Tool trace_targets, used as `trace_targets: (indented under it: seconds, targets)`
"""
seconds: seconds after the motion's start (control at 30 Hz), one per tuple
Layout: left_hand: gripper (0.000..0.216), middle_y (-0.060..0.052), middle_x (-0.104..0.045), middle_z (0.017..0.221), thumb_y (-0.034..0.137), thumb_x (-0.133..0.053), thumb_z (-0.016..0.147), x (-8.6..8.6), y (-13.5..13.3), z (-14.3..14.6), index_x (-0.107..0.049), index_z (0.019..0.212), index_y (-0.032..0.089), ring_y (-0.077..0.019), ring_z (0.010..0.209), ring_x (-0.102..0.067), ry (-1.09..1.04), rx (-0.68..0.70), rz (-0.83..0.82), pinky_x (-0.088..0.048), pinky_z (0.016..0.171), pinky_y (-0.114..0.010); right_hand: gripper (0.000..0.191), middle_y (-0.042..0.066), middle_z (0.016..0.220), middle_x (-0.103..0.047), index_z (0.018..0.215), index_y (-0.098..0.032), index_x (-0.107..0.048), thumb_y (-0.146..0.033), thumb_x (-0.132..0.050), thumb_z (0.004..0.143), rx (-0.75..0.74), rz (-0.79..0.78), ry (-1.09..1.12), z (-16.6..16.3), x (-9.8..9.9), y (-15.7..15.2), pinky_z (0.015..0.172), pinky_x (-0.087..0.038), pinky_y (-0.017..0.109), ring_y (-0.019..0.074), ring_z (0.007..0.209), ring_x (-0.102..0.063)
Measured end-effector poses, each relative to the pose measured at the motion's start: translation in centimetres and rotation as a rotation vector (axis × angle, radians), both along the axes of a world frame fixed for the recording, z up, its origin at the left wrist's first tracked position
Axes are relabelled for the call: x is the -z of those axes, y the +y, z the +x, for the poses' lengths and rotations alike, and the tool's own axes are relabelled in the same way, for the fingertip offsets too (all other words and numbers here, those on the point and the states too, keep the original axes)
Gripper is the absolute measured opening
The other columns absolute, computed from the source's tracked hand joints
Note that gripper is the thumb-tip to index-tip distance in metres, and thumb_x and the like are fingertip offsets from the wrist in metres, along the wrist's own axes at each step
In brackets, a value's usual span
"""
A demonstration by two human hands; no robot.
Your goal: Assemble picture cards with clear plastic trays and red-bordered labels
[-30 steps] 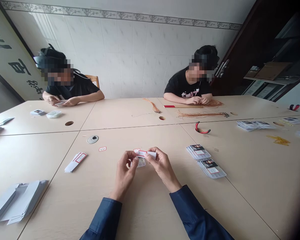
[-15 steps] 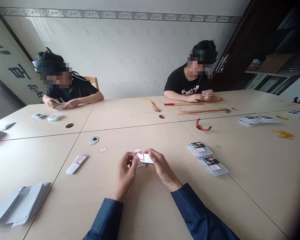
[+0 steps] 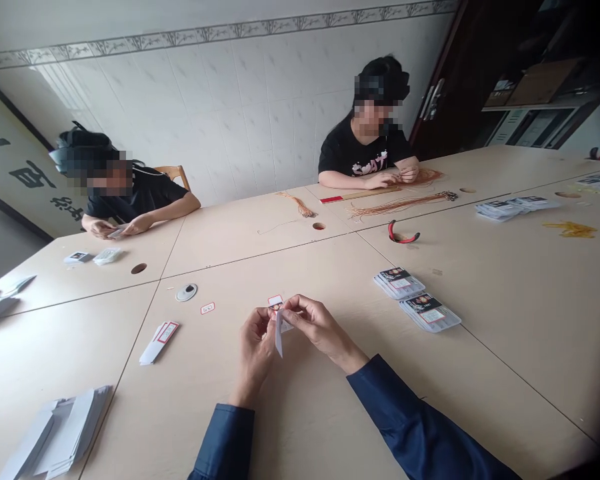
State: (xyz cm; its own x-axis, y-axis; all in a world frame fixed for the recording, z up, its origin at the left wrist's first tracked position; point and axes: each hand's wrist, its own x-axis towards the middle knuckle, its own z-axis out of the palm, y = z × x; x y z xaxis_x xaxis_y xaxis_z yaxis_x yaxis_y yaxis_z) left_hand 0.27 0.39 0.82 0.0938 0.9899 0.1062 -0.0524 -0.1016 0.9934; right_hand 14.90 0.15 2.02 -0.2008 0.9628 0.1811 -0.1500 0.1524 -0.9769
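Note:
In the head view, my left hand [image 3: 257, 337] is closed in a pinch at the side of a white label strip [image 3: 279, 338]. My right hand [image 3: 321, 328] is also closed, its fingertips meeting the strip's upper end. The strip hangs down between my hands, almost edge-on. Behind my fingers, a printed black-and-white card with a red-framed label [image 3: 275, 300] shows in part; my hands hide the rest. To the left lies a small pile of label strips [image 3: 155, 345] with a red-framed label on top. A single red-framed label [image 3: 207, 309] sits on the table beyond it.
Two stacks of packaged cards [image 3: 430, 313] lie to my right. White paper strips [image 3: 63, 433] are piled at the lower left. Red-handled pliers [image 3: 403, 235] rest at a table hole. Two people work across the table [image 3: 220, 267], one near orange cords [image 3: 405, 203].
The strip has swung from lying crosswise with its red frame showing to hanging down nearly edge-on. My right fingers have come closer to my left. The whole view has tilted slightly.

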Motion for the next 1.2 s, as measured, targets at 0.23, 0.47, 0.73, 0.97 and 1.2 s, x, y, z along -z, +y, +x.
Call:
trace_targets:
  seconds: [0.23,0.47,0.73,0.97,1.2]
  targets:
    - [0.029,0.004,-0.051,0.064,0.042,-0.071,0.071,-0.4,0.2,-0.2,-0.053,0.074,0.019,-0.0093,0.056,-0.044,0.026,-0.089,0.007,-0.036,0.054,-0.020,0.031,0.000,0.080,-0.057,0.085,-0.019,-0.057,-0.050,-0.059,0.087,0.065,0.042,-0.022,0.3,0.1,0.2,0.068,-0.042,0.026,0.0143,0.073,-0.052]
    - [0.021,0.004,-0.050,0.062,0.037,-0.064,0.077,-0.4,0.3,-0.9,-0.053,0.073,0.018,-0.0097,0.055,-0.042,0.074,-0.147,0.055,-0.037,0.054,-0.021,0.028,0.001,0.084,-0.058,0.088,-0.020,-0.056,-0.048,-0.057,0.088,0.104,0.029,0.008,0.5,0.3,0.3,0.069,-0.042,0.026,0.0159,0.077,-0.052]
    - [0.009,0.003,-0.050,0.064,0.025,-0.053,0.078,-0.5,-0.5,-1.8,-0.050,0.072,0.020,-0.0109,0.059,-0.045,0.126,-0.224,0.041,-0.037,0.059,-0.022,0.025,-0.001,0.080,-0.056,0.088,-0.019,-0.055,-0.045,-0.055,0.090,0.113,0.042,0.019,0.7,0.6,0.3,0.065,-0.040,0.025,0.0137,0.072,-0.049]
    - [0.011,0.004,-0.050,0.064,0.027,-0.055,0.078,-0.4,-2.4,-2.9,-0.051,0.071,0.020,-0.0120,0.063,-0.048,0.207,-0.288,-0.013,-0.037,0.063,-0.022,0.026,0.001,0.087,-0.057,0.087,-0.019,-0.056,-0.045,-0.058,0.088,0.077,0.021,0.057,0.1,0.6,-0.1,0.070,-0.042,0.027,0.0146,0.077,-0.051]
    - [0.017,0.002,-0.051,0.067,0.028,-0.057,0.082,-0.6,-4.1,-3.4,-0.052,0.069,0.019,-0.0118,0.064,-0.046,0.093,-0.339,-0.048,-0.039,0.064,-0.023,0.028,-0.003,0.071,-0.050,0.084,-0.020,-0.054,-0.047,-0.059,0.086,0.063,-0.036,0.134,0.3,0.1,-0.2,0.061,-0.039,0.025,0.0119,0.063,-0.045]
